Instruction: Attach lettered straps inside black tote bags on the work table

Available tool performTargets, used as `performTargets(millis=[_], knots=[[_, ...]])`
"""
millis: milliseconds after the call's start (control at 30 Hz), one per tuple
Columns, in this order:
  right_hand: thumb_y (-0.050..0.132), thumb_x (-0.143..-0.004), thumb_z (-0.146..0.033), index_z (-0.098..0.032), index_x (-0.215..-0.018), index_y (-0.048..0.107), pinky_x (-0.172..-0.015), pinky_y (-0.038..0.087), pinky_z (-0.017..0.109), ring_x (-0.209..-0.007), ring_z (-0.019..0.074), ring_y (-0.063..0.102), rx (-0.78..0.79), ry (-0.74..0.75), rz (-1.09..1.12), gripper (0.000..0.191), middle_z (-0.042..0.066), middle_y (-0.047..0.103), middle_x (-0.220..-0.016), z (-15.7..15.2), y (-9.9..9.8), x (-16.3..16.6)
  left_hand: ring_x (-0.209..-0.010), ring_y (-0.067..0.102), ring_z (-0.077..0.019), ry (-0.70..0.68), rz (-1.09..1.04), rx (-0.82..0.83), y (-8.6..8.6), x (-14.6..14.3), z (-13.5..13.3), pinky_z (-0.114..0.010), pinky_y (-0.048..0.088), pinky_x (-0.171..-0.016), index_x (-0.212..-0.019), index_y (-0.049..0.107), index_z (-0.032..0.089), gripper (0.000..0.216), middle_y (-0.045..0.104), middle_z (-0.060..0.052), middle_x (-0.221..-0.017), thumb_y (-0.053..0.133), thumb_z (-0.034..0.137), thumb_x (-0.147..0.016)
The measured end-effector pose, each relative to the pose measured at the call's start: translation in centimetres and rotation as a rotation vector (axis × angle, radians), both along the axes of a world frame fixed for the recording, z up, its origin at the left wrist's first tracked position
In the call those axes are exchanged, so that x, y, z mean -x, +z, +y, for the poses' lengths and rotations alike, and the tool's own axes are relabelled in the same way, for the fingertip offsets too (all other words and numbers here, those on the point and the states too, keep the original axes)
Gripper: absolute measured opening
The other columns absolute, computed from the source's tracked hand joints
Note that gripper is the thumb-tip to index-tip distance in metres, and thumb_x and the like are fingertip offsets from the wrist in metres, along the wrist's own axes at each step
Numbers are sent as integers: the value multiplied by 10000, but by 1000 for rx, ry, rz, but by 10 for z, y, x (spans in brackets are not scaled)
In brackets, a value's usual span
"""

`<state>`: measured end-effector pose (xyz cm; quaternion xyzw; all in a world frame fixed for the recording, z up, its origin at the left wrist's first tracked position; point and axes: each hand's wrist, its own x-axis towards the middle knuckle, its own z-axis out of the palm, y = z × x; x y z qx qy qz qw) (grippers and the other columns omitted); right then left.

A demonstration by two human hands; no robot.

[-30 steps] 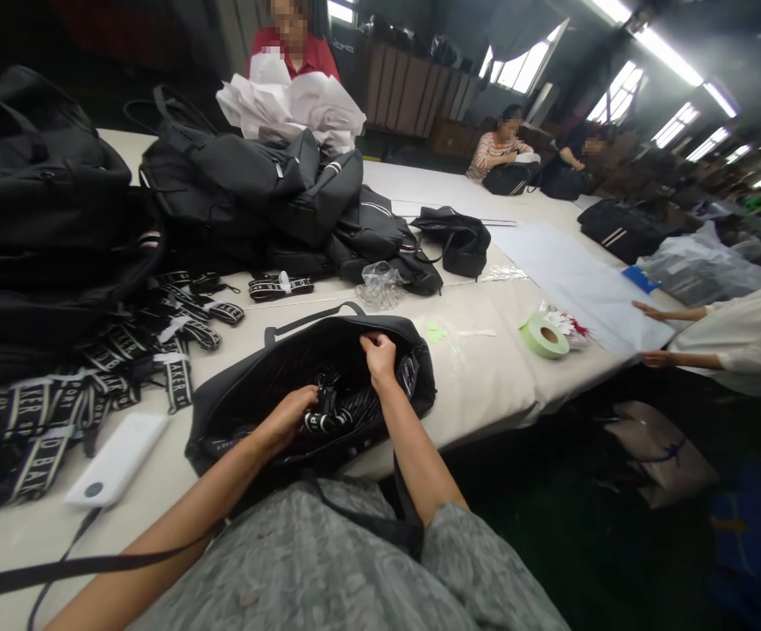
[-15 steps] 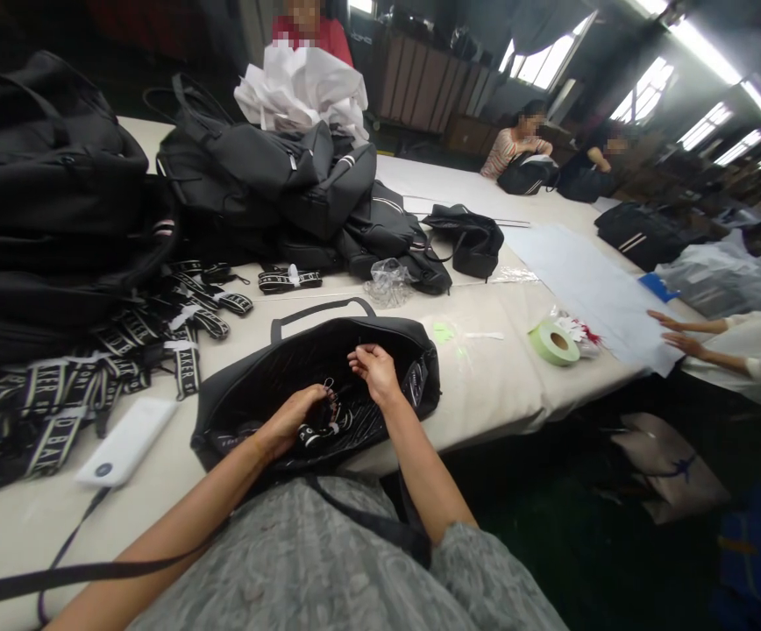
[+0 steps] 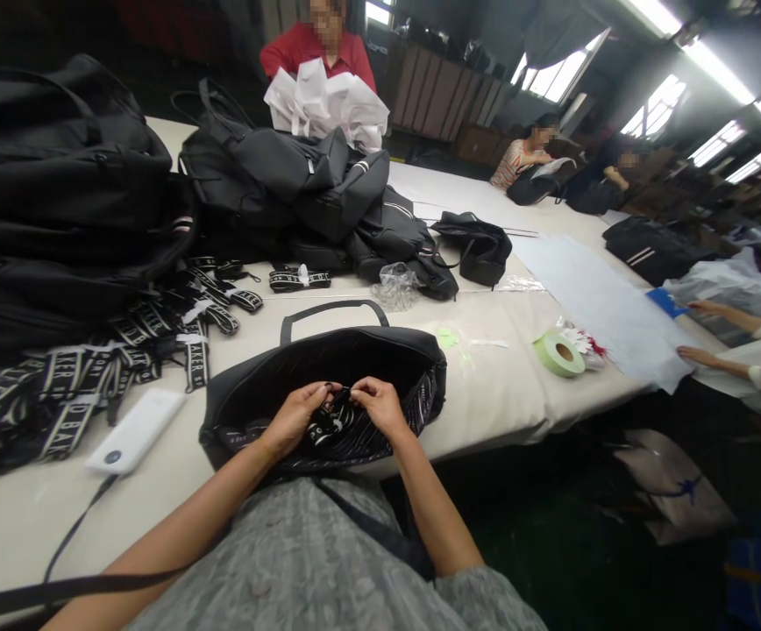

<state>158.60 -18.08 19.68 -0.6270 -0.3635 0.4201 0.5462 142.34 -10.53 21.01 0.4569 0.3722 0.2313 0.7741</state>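
Cream bench bore a black bag gaping at the near edge, letting left hand and right hand pinch its lettered strap.

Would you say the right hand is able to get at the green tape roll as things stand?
Probably yes, once it lets go: the right hand and left hand pinch a strap in the black bag; bare table lies between it and the tape roll.
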Motion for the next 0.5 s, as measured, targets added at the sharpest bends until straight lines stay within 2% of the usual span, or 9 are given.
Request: performTargets(millis=[167, 500], knots=[[624, -737, -263, -175, -717, 641, -604, 468, 256, -620, 155, 594, 27, -10, -4, 92, 1, 625, -642, -3, 2, 3, -714, 535, -141, 51, -3, -24, -1, 1, 2, -247, 407, -715, -1047, 702, 150, 467, 622, -11, -761, 750, 483, -723], [663, -758, -280, -177, -758, 717, -740, 447, 264, -755, 169, 606, -89, 70, -30, 116, 9, 680, -760, 3, 11, 12, -725, 543, -157, -60, 2, -81, 1, 1, 0, -255, 391, -710, -1014, 695, 142, 419, 637, -9, -741, 750, 443, -727]])
